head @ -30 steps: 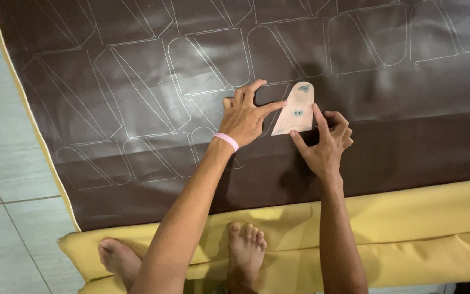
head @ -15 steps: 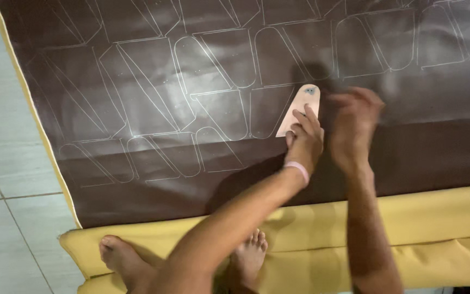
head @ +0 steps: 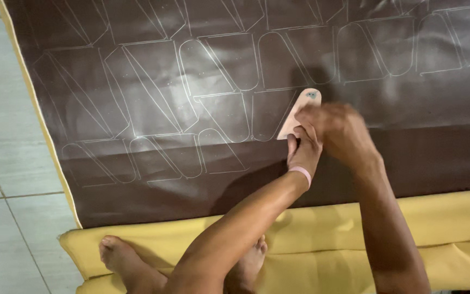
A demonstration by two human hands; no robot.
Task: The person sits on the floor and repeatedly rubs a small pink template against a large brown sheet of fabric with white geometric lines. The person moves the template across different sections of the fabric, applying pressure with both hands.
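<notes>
The left hand (head: 303, 149) is pressing down on the lower end of a small pale pink template (head: 299, 113), a flat piece with one rounded end that is lying on a large sheet of dark brown leatherette (head: 137, 65). Its fingers are lying flat and close together on the piece, so its grip is not closing around anything; a pink band (head: 301, 173) is sitting on that wrist. The right hand (head: 337, 129) is hovering just beside the template's right edge and partly over it (it is blurred, so whether its grip is wide, narrow or holding something I cannot tell).

The template is resting slantwise, rounded end pointing up and to the right, at the right-hand end of the lower rows of traced outlines (head: 213, 117); these thin pale lines are covering much of the brown sheet in repeating round-ended shapes. To the right of the hands and below them the sheet is showing no lines.

The brown sheet is lying over a yellow layer (head: 452, 218), which is showing along the near edge and the left edge. Two bare feet (head: 123, 258) are resting on that yellow layer, near the grey tiled floor (head: 6, 163).
</notes>
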